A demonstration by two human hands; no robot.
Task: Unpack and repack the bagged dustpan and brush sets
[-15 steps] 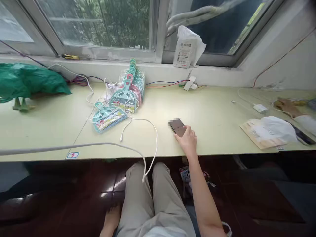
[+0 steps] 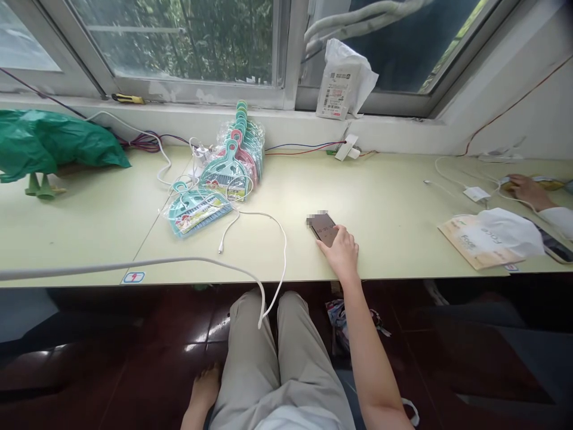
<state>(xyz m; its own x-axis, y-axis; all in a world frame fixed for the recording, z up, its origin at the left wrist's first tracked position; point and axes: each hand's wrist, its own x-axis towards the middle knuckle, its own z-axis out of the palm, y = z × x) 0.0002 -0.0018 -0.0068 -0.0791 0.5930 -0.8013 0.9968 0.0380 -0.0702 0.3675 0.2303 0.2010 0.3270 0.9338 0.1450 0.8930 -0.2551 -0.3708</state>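
Observation:
My right hand [image 2: 342, 251] is closed around the lower end of a dark smartphone [image 2: 323, 228], which lies on the pale table [image 2: 385, 203]. Digits show on its screen, and its far end is pixelated. Low beside my left leg is my left hand [image 2: 206, 385], in shadow below the table; its fingers are too dim to make out. A white charging cable [image 2: 283, 239] loops over the table edge left of the phone, its plug end lying near the small dustpan-and-brush sets. One wrapped set [image 2: 199, 212] lies apart from the stacked sets [image 2: 230, 170].
A green plastic bag [image 2: 58, 143] is at far left. A yellow utility knife [image 2: 128, 98] and a paper-filled packet [image 2: 338, 86] rest on the sill. To the right are a tissue pack [image 2: 481, 242], a white charger [image 2: 477, 193], another phone [image 2: 557, 246] and another person's hand [image 2: 530, 192].
The view has shifted slightly. My right hand keeps its hold on the phone in the same place. At far right, the other person's hand has shifted a little.

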